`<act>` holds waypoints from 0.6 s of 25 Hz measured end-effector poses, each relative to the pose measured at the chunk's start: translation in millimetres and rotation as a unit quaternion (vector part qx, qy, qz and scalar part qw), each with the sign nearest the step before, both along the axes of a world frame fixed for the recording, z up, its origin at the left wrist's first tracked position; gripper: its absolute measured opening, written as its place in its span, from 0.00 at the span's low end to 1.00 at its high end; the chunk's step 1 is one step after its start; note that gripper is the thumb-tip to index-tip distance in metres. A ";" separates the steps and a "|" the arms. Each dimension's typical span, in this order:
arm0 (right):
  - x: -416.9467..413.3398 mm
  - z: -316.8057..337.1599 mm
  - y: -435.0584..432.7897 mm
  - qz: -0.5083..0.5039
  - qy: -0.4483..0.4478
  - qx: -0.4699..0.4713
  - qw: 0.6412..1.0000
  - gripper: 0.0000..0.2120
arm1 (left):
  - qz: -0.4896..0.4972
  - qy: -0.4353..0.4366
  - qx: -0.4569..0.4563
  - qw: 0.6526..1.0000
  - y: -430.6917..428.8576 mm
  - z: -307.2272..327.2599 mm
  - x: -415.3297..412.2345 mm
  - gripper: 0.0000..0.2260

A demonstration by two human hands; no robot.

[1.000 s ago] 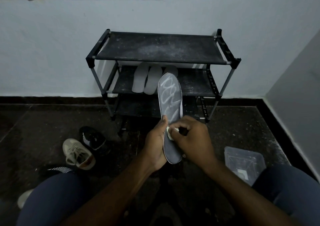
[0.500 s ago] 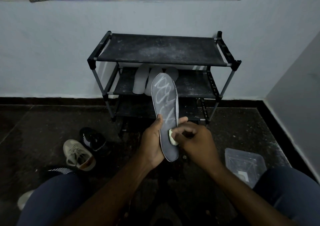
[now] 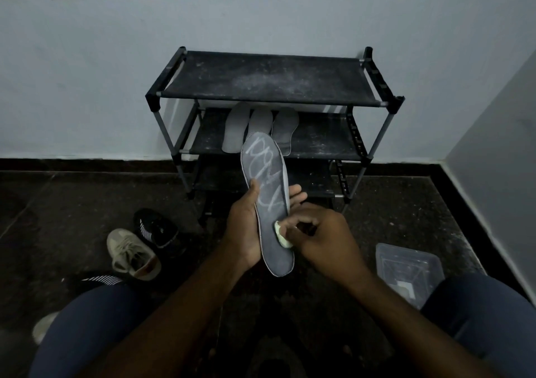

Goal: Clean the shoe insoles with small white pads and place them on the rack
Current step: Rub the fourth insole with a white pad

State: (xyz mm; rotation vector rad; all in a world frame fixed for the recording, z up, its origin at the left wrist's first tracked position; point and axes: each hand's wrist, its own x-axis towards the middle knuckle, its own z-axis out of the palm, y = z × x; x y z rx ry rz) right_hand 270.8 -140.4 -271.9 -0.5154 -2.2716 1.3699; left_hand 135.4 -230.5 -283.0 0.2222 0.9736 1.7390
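A dark speckled floor (image 3: 87,203) is meeting a pale wall (image 3: 87,72), with a black rack (image 3: 269,80) standing against it and three insoles (image 3: 259,129) leaning on its middle shelf. A clear plastic tub (image 3: 407,273) is sitting by the right knee, holding a white scrap. The left hand (image 3: 246,226) is gripping a grey insole (image 3: 268,197), toe pointing up toward the rack, while the right hand (image 3: 322,238) is pinching a white pad (image 3: 281,235) against it.

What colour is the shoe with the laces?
The laced shoe looks beige, seen in the head view.
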 end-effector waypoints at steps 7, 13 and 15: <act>-12.8 0.2 -10.4 -0.029 0.023 0.093 0.995 0.05 | 0.023 -0.023 -0.001 0.999 4.9 -7.0 13.3 0.34; -8.9 -2.0 -2.4 -0.031 0.017 0.111 0.993 0.06 | 0.026 -0.012 -0.004 1.000 3.0 -0.7 20.2 0.30; -11.7 0.8 -0.5 -0.049 0.027 0.113 0.992 0.06 | 0.019 -0.011 -0.009 1.000 4.3 -0.9 23.3 0.28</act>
